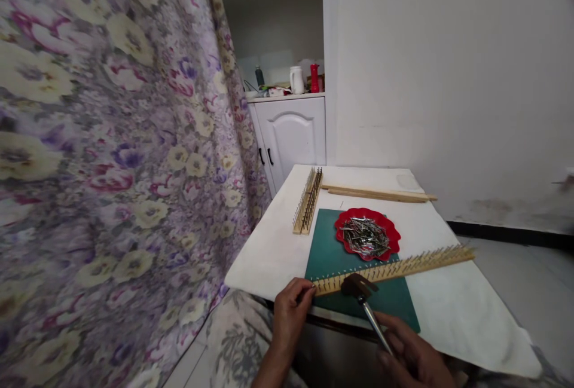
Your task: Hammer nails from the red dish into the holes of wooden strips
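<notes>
In my right hand (406,349) is a claw hammer (374,322), gripped by its metal shaft. Its dark head hovers in front of a long wooden strip (327,286) studded with rows of upright nails. The strip lies slantwise over a green mat (323,244) and runs past its right side. My left hand (293,307) is closed, thumb and forefinger pinched at the strip's left end; whether a nail is also between the fingertips is hidden. Just behind the strip, a red scalloped dish (397,238) holds a heap of loose nails (365,235).
On the white-covered table (269,256), two nail-studded strips (307,202) stand side by side at the back left. Plain wooden strips (379,194) lie along the back. A floral curtain (134,167) hangs at left. Behind are a white cabinet (293,134) and a wall (448,77).
</notes>
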`<control>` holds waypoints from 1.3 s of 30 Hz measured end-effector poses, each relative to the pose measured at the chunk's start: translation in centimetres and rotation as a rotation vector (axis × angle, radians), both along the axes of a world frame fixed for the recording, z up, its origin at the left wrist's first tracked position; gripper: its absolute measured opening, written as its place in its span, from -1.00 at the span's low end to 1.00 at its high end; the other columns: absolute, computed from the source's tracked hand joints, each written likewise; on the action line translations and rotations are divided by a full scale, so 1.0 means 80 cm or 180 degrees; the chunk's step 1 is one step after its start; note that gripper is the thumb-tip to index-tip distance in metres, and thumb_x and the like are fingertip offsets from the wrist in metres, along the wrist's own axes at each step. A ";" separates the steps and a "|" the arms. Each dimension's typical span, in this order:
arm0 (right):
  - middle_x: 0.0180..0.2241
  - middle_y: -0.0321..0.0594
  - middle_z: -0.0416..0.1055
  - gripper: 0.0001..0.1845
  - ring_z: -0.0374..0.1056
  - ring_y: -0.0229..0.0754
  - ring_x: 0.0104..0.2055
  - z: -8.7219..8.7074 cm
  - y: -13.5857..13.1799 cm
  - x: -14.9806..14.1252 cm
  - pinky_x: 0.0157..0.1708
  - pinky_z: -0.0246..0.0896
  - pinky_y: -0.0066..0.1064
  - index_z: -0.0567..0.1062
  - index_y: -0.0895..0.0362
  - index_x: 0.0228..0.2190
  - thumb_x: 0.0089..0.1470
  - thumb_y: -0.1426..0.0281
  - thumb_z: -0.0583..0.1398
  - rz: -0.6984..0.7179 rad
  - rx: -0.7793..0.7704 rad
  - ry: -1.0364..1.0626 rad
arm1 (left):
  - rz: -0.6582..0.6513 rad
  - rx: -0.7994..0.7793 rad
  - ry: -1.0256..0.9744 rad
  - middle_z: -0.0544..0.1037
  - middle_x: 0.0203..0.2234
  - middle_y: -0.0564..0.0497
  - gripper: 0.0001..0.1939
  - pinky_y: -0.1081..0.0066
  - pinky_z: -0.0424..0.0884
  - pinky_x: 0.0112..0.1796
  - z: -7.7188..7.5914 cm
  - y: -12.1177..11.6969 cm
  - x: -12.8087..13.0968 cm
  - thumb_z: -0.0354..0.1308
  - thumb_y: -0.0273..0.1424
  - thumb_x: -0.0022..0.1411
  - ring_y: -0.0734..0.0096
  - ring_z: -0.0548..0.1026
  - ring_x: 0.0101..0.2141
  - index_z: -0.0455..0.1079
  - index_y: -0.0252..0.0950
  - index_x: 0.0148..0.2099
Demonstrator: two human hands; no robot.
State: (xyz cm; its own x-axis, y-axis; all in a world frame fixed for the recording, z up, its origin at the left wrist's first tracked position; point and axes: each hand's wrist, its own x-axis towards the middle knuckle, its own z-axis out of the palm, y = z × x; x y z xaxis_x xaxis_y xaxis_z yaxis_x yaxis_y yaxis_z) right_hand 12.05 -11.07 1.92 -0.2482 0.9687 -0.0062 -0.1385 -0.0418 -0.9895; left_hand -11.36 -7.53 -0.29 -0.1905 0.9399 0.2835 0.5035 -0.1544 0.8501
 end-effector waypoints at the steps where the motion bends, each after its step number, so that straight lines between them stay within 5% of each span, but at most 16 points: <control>1: -0.57 -0.28 0.49 -0.56 0.38 -0.13 -0.56 0.003 0.004 -0.005 -0.36 0.35 -0.30 0.51 0.04 -0.13 -0.05 0.13 0.23 0.0113 0.0085 -0.0112 | -0.0018 0.0048 -0.0014 0.48 -0.43 0.01 -0.86 0.47 0.31 -0.33 0.001 0.000 0.001 0.09 -0.39 0.19 0.36 0.44 -0.36 0.44 -0.26 -0.38; 15: -0.58 -0.35 0.46 -0.53 0.31 -0.19 -0.56 0.012 0.028 -0.060 -0.50 0.21 -0.43 0.42 0.10 -0.02 -0.03 0.41 0.18 0.0766 0.0763 -0.0903 | -0.0057 0.0080 -0.0174 0.46 -0.46 0.02 -0.87 0.48 0.29 -0.35 0.003 -0.001 0.002 0.08 -0.48 0.10 0.37 0.41 -0.38 0.44 -0.27 -0.44; 28: -0.60 -0.36 0.45 -0.57 0.33 -0.15 -0.54 0.010 0.028 -0.056 -0.44 0.27 -0.40 0.46 0.09 -0.07 -0.05 0.44 0.19 0.0648 0.0973 -0.1094 | -0.0046 0.0018 -0.0186 0.45 -0.48 0.02 -0.85 0.48 0.29 -0.36 0.001 0.001 0.002 0.08 -0.43 0.12 0.38 0.41 -0.40 0.43 -0.27 -0.46; 35: -0.31 -0.17 0.60 -0.55 0.49 -0.04 -0.25 0.026 0.027 -0.045 -0.22 0.37 -0.33 0.40 0.07 -0.01 0.02 0.48 0.15 0.0726 0.0860 -0.0513 | -0.0080 0.0021 -0.0257 0.50 -0.42 -0.02 -0.88 0.46 0.33 -0.31 0.000 0.002 0.000 0.14 -0.39 0.11 0.32 0.45 -0.34 0.48 -0.25 -0.42; 39: -0.32 -0.16 0.60 -0.55 0.49 -0.03 -0.29 0.024 0.027 -0.041 -0.28 0.37 -0.34 0.41 0.08 -0.01 0.00 0.48 0.16 0.0697 0.0842 -0.0620 | -0.0109 0.0060 -0.0227 0.49 -0.41 -0.02 -0.90 0.46 0.33 -0.33 0.002 0.001 0.000 0.14 -0.40 0.12 0.32 0.45 -0.34 0.48 -0.25 -0.38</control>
